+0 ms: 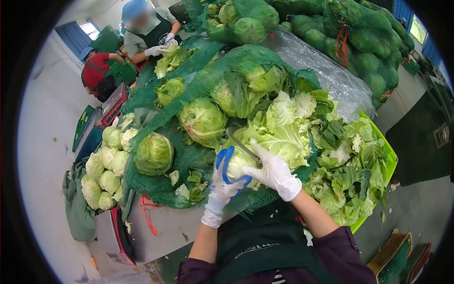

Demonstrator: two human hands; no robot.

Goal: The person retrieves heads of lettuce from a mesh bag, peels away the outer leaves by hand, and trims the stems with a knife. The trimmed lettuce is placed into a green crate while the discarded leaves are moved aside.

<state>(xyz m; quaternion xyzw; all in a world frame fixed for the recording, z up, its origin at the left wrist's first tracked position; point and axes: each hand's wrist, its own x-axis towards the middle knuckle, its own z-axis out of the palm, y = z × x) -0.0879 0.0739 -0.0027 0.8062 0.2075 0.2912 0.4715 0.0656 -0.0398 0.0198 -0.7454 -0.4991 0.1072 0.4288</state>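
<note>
Your left hand (223,182), in a white and blue glove, cups a small cabbage (238,165) from below; your right hand (274,173), in a white glove, grips a knife (240,143) with its blade lying over the cabbage's top; loose leaves (352,177) fill the green crate (390,158) to your right; whole cabbages lie on green netting (189,156) before you; trimmed heads (106,170) are piled at the left; a person (149,31) in white gloves works at the table's far end.
</note>
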